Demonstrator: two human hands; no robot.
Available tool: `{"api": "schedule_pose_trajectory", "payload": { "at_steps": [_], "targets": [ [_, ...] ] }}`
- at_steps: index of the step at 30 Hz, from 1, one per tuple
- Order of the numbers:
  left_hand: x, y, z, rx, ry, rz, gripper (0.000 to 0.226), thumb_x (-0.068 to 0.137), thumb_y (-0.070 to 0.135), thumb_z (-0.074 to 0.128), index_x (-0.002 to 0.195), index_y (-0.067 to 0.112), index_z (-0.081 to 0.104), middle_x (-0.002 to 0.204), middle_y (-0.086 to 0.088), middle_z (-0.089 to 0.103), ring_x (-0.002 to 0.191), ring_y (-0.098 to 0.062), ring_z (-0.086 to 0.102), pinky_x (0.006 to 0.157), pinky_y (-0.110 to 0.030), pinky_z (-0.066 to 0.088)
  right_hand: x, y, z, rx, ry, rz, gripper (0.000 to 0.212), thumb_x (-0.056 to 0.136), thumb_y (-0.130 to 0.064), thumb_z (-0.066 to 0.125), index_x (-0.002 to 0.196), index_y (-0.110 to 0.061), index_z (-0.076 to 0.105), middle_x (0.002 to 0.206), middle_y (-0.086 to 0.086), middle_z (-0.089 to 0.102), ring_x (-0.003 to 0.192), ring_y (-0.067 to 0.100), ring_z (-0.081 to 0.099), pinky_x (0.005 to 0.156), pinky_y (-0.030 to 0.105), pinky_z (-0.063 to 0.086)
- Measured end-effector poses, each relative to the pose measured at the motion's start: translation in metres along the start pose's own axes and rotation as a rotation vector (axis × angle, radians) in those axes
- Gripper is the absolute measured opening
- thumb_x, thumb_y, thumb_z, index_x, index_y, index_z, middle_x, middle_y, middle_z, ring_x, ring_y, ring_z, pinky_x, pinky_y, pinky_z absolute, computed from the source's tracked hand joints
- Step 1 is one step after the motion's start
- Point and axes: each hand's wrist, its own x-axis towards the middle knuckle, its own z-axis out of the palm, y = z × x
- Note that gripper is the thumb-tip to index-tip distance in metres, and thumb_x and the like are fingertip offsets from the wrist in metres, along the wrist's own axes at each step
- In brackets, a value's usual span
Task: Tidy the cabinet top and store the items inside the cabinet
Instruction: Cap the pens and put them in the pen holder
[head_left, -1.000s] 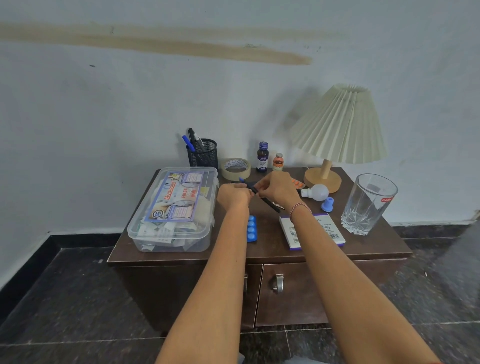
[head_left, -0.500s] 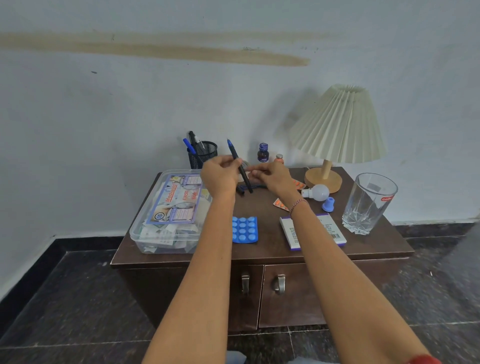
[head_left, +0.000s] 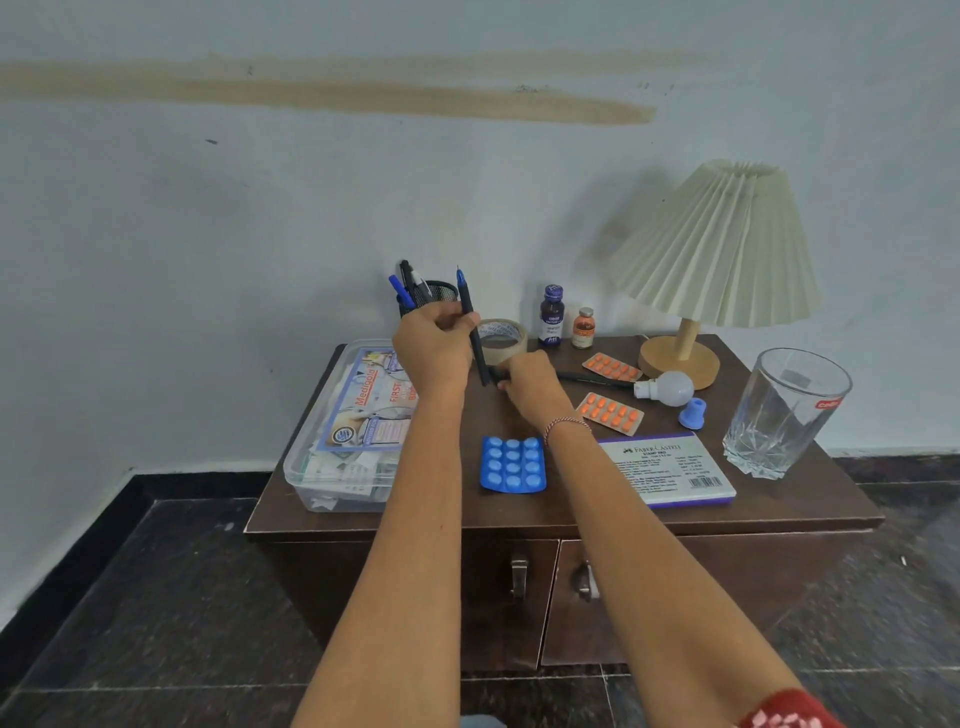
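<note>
Head view: the left hand grips a blue-tipped pen upright; the right hand pinches a second black pen lying on the cabinet top.

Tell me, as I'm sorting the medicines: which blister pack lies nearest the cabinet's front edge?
The blue blister pack, the only blue one; the two orange packs lie farther back, nearer the lamp.

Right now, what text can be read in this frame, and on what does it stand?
"FABER-CASTELL", "STAMP PAD": stamp pad box.
"Medigold", "FIRST": first aid box lid; the rest is behind the arm.
Too small or blurred: labels on the blue bottle, orange vial, tape roll; red sticker on the glass; stamp pad box fine print.
</note>
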Motion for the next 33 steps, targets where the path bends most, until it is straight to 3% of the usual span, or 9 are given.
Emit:
{"api": "schedule_pose_trajectory", "payload": {
  "at_steps": [4, 7, 9, 19, 24, 33],
  "targets": [
    [0.0, 0.002, -0.004, 0.005, -0.006, 0.0, 0.022, 0.08, 0.011, 0.073, 0.101, 0.005, 0.072, 0.091, -0.011, 0.072, 0.085, -0.026, 0.07, 0.084, -0.041, 0.057, -0.004, -0.001, 0.01, 0.058, 0.124, 0.006, 0.023, 0.094, -0.004, 0.046, 0.108, 0.006, 0.061, 0.112, 0.025, 0.06, 0.105, 0.035, 0.057, 0.078, 0.029, 0.041],
    [-0.002, 0.003, -0.006, 0.022, -0.016, 0.013, 0.022, 0.081, 0.011, 0.072, 0.102, 0.005, 0.071, 0.09, -0.01, 0.071, 0.084, -0.024, 0.069, 0.084, -0.04, 0.057, 0.005, -0.009, 0.007, 0.008, -0.017, 0.054, 0.03, 0.095, -0.009, 0.049, 0.122, 0.002, 0.056, 0.124, 0.021, 0.057, 0.114, 0.031, 0.055, 0.091, 0.032, 0.046],
    [-0.002, 0.003, -0.006, 0.022, -0.018, 0.012, 0.022, 0.081, 0.01, 0.072, 0.102, 0.005, 0.071, 0.09, -0.009, 0.071, 0.085, -0.022, 0.069, 0.084, -0.04, 0.057, 0.009, -0.012, 0.007, -0.042, -0.022, 0.051, 0.033, 0.096, -0.011, 0.049, 0.126, 0.001, 0.054, 0.128, 0.019, 0.055, 0.118, 0.03, 0.052, 0.097, 0.033, 0.045],
    [-0.002, 0.0, -0.007, 0.05, -0.043, 0.012, 0.025, 0.08, 0.011, 0.073, 0.104, 0.005, 0.071, 0.096, -0.012, 0.072, 0.088, -0.024, 0.069, 0.085, -0.042, 0.057, 0.012, -0.015, 0.016, -0.228, 0.026, -0.052, 0.029, 0.093, -0.005, 0.053, 0.121, -0.002, 0.06, 0.123, 0.02, 0.059, 0.117, 0.031, 0.051, 0.096, 0.035, 0.046],
    [-0.002, -0.002, -0.007, 0.05, -0.054, 0.01, 0.026, 0.079, 0.011, 0.074, 0.104, 0.005, 0.071, 0.096, -0.013, 0.072, 0.088, -0.025, 0.069, 0.086, -0.042, 0.056, 0.014, -0.02, 0.013, -0.144, -0.037, 0.002, 0.035, 0.091, -0.001, 0.054, 0.126, -0.001, 0.057, 0.124, 0.021, 0.058, 0.115, 0.032, 0.057, 0.095, 0.036, 0.048],
    [0.0, -0.005, -0.01, 0.057, -0.074, 0.012, 0.026, 0.079, 0.011, 0.074, 0.103, 0.004, 0.071, 0.096, -0.013, 0.072, 0.089, -0.026, 0.069, 0.085, -0.043, 0.056, 0.007, -0.027, 0.017, -0.122, 0.121, 0.039, 0.026, 0.088, -0.001, 0.058, 0.114, 0.003, 0.063, 0.115, 0.022, 0.063, 0.109, 0.034, 0.061, 0.089, 0.038, 0.052]
  ]
}}
